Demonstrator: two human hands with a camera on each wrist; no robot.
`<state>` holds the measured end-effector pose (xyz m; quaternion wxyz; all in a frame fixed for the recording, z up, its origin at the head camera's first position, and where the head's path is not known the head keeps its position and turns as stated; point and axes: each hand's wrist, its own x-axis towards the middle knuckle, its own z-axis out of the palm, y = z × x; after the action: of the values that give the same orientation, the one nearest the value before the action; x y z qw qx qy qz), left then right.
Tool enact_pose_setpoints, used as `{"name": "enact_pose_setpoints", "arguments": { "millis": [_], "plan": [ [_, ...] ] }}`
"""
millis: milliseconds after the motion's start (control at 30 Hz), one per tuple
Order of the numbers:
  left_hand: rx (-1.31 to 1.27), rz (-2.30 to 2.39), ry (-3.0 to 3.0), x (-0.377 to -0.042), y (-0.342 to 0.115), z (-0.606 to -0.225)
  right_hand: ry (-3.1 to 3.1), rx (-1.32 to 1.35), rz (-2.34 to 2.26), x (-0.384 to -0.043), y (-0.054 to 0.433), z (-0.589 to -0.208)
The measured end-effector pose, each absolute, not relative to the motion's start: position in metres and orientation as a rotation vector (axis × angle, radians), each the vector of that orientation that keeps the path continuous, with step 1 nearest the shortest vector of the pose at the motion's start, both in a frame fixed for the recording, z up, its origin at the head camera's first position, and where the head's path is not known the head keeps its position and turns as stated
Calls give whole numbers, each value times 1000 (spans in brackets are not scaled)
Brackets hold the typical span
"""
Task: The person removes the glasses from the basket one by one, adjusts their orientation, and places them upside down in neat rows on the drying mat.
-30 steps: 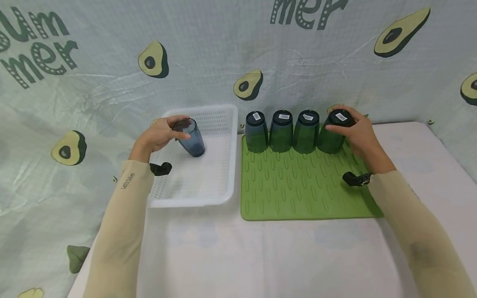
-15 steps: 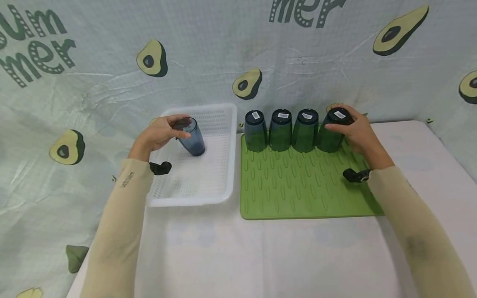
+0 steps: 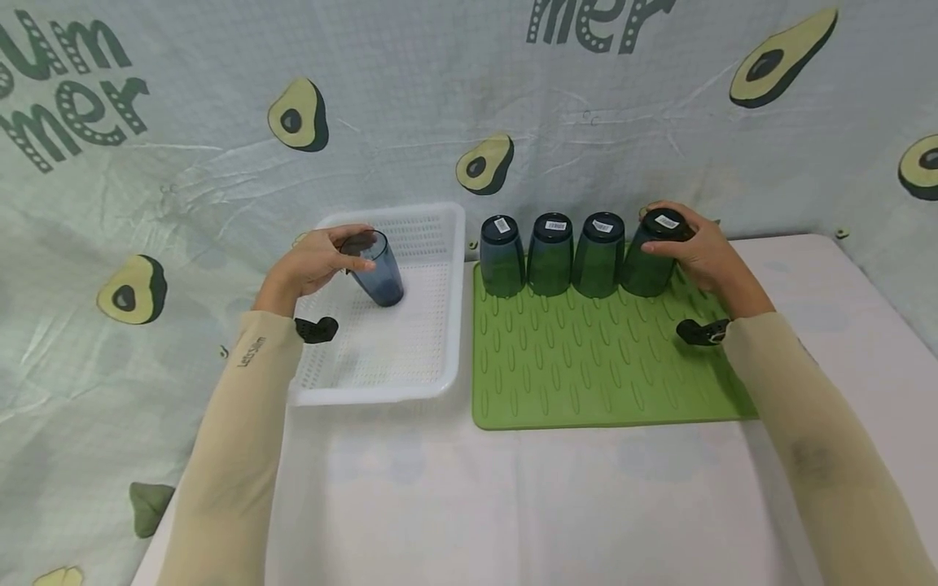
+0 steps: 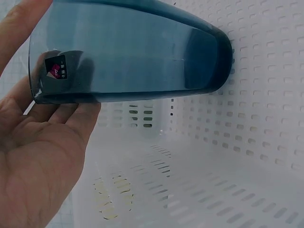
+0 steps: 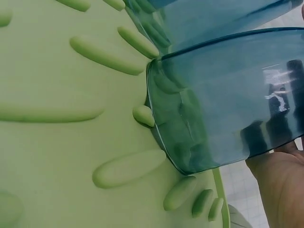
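Observation:
My left hand grips a blue tinted drinking glass near its rim, thumb on the near side. This glass tilts, mouth up, with its base at the floor of the white perforated basket; a small dark label shows on its side. On the green drying mat, my right hand holds the rightmost upside-down glass near its base. That glass's rim meets the mat's ridges in the right wrist view. Most of the right fingers are hidden behind the glass.
Three more upside-down glasses, a left one, a middle one and a right one, stand in a row along the mat's back edge. Behind them rises an avocado-print sheet. A white cloth covers the table in front.
The head view has shifted very slightly. The right hand's thumb and wrist have moved up a little at the rightmost glass; the left hand keeps its hold.

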<state>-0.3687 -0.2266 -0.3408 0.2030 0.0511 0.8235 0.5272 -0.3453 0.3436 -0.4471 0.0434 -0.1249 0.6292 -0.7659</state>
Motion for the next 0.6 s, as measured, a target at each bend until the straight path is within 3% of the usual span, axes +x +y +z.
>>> {"name": "enact_pose_setpoints", "arguments": {
  "millis": [600],
  "plan": [
    [163, 1725, 2144, -373, -224, -357, 1845, -508, -2319, -349, 348, -450]
  ]
}}
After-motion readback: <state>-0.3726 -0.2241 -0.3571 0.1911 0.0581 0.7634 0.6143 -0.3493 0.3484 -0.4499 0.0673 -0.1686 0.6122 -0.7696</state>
